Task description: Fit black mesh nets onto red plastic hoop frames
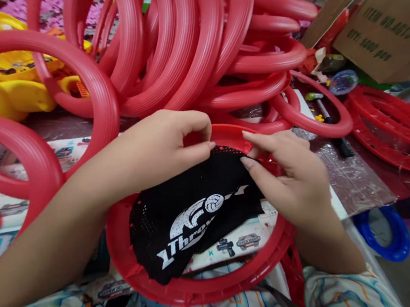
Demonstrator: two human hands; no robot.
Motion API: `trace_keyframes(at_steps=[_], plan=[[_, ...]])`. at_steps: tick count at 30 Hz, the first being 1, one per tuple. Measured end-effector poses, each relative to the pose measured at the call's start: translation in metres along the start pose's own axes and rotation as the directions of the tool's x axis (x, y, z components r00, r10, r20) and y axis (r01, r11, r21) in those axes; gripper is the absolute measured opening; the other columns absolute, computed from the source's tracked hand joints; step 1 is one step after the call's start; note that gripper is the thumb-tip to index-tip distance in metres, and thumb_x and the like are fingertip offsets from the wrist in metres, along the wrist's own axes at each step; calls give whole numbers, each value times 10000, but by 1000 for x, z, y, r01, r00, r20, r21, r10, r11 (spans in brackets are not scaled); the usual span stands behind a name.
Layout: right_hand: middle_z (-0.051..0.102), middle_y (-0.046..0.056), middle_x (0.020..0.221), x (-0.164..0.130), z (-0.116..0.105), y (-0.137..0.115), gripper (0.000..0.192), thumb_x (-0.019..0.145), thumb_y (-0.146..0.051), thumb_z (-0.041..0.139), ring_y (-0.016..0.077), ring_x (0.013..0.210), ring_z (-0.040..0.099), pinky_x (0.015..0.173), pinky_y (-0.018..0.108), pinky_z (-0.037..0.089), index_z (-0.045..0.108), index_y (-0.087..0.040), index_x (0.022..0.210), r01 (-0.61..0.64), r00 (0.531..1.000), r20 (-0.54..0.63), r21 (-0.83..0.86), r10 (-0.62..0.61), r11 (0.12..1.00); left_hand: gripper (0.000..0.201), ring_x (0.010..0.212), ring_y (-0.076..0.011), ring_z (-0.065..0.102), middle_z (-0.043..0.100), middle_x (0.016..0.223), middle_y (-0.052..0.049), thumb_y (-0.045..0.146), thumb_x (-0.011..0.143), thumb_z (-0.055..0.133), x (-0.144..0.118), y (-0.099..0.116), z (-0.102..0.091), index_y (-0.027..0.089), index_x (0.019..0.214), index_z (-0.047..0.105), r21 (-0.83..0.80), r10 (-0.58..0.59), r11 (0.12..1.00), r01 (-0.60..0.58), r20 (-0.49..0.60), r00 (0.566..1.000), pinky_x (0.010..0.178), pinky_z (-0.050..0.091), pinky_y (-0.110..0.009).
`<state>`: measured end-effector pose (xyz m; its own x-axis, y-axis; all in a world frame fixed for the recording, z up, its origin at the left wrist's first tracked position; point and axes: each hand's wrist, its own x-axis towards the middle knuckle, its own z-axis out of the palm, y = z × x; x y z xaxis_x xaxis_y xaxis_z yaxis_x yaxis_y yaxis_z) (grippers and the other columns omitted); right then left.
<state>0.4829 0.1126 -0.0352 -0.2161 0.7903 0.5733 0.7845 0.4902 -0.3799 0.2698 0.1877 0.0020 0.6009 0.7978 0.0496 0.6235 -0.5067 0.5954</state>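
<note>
A red plastic ring (206,288) rests close against my body, tilted up at the near edge of the table. Across its opening lies a black mesh fabric (192,200) with white lettering and a ball print, covering the left and upper part; its lower right edge hangs loose. My left hand (188,138) is at the ring's far rim, thumb and index finger pinched together at the fabric's top edge; what lies between the tips is too small to tell. Along the upper right rim, my right hand (285,168) holds the fabric's edge between thumb and fingers.
Many ribbed red rings (184,41) are heaped behind, with another ring (107,101) leaning at left. Yellow plastic parts (7,93) sit at far left. At right are a screwdriver-like tool (342,144), red frames (393,135), a carton (384,34) and a blue ring (402,234) lower down.
</note>
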Motion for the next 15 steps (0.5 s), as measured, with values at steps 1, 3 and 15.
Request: trace_keyframes(at_steps=[1,3,15], plan=[[710,12,877,-1,-3,0,318,900,-158,652,182,839,649,810,378,494,681,-229,1209,-73,997,0,72,73,995,173,533,-85,471,562,603,59,323,836,534,-1,0,-2,204,752,626,-5,-1,1000,1,3,1000,598,369,-232],[719,9,895,-2,-5,-1,341,893,-175,668,183,853,668,808,383,523,679,-261,1223,-182,983,3,184,185,966,177,526,-83,472,562,600,56,329,839,540,-3,1,-4,204,755,633,-1,-14,1000,14,4,1000,566,362,-223],[714,1,899,-3,2,-1,222,867,-134,686,169,830,672,762,356,527,694,-241,1061,-180,971,-128,149,199,972,221,547,-81,505,577,593,55,370,866,552,-7,7,-5,199,748,629,8,1,1000,-1,21,1000,492,353,-188]])
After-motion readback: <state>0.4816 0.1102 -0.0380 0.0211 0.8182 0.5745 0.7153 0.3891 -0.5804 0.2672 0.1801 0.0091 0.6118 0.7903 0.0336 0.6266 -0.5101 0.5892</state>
